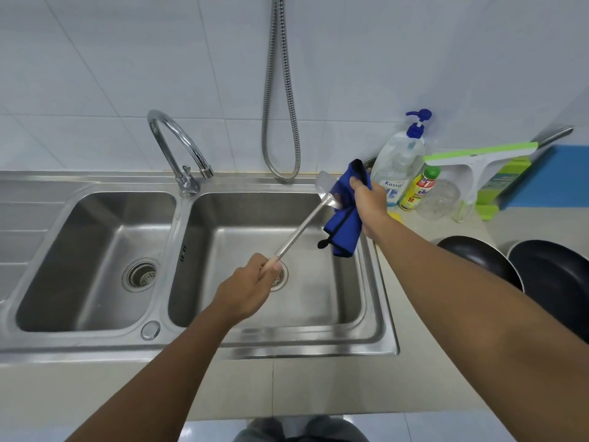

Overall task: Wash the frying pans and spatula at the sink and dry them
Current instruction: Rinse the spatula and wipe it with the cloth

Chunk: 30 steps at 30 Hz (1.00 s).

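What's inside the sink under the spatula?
Only a drain shows in that sink, half covered by the left hand holding the spatula. What lies beneath the hand cannot be seen.

The spatula (302,223) blade was smeared by motion blur and partly covered by the blue cloth (345,218) bunched in the right hand (369,202). The far side of that hand's grip lay out of sight behind the folds. The handle's end was buried in the left hand (247,290). Right of the right forearm, the nearer frying pan (471,253) was partly hidden by that arm, and the farther frying pan (554,275) ran off the picture's edge. The yellow bottle (417,189) beyond the right hand bore a label too small to read.
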Each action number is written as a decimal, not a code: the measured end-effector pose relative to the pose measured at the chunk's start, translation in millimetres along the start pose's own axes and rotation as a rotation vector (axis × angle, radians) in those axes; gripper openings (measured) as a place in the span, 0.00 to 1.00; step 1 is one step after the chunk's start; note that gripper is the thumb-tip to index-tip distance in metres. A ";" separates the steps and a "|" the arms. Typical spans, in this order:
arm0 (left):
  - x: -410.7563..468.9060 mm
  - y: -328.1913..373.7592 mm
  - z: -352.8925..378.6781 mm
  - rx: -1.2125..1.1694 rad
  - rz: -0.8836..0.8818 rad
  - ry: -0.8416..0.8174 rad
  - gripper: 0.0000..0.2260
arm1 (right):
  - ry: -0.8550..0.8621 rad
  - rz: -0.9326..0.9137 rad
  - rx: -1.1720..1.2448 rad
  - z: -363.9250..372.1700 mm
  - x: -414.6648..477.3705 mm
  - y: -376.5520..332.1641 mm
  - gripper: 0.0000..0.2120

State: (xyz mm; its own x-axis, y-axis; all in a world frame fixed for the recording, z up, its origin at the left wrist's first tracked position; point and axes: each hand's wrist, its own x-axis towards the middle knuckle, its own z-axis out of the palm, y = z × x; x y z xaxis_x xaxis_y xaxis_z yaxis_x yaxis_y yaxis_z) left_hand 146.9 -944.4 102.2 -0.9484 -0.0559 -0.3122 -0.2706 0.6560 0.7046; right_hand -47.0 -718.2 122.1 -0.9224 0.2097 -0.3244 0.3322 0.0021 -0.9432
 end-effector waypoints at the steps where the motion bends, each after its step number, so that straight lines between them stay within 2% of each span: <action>1: 0.2 -3.5 0.4 0.041 0.027 0.018 0.16 | 0.020 -0.044 -0.089 0.2 0.3 0.9 0.06; 5: -0.9 -6.5 2.2 0.172 0.150 0.079 0.15 | -0.014 -0.535 -0.754 0.4 0.5 11.7 0.08; 7: -0.7 -9.4 1.8 0.269 0.167 0.096 0.14 | -0.120 -0.647 -0.990 -3.8 1.7 18.7 0.13; 8: -0.9 -10.9 1.8 0.306 0.166 0.102 0.15 | -0.192 -0.678 -1.010 -6.1 0.9 21.7 0.16; 11: -0.1 -10.7 5.4 0.337 0.137 0.125 0.15 | -0.351 -0.771 -0.860 -10.6 -7.2 26.2 0.21; 16: 9.7 -3.1 12.2 0.190 0.092 0.136 0.19 | -0.382 -0.844 -0.980 -7.0 -13.0 28.7 0.28; 21: 20.9 18.6 15.3 0.098 0.028 0.178 0.20 | -0.521 -1.127 -1.087 -0.5 -33.3 53.4 0.32; 24: 22.1 29.4 19.6 -0.129 -0.071 0.167 0.19 | -0.518 -1.280 -1.122 2.7 -44.6 72.3 0.36; 27: 21.2 36.2 18.8 -0.461 -0.238 0.069 0.13 | -0.436 -1.218 -1.139 4.0 -43.0 74.9 0.42; 30: 19.0 39.6 12.7 -0.628 -0.248 -0.083 0.10 | -0.343 -1.076 -1.119 2.7 -36.2 69.3 0.43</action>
State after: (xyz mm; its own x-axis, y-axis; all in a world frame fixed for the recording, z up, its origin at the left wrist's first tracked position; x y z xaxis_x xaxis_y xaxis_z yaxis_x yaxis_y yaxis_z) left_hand 120.3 -909.9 116.0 -0.8368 -0.0735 -0.5426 -0.5470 0.0686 0.8343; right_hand 8.8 -728.3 68.3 -0.7598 -0.5848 0.2841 -0.6480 0.7171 -0.2567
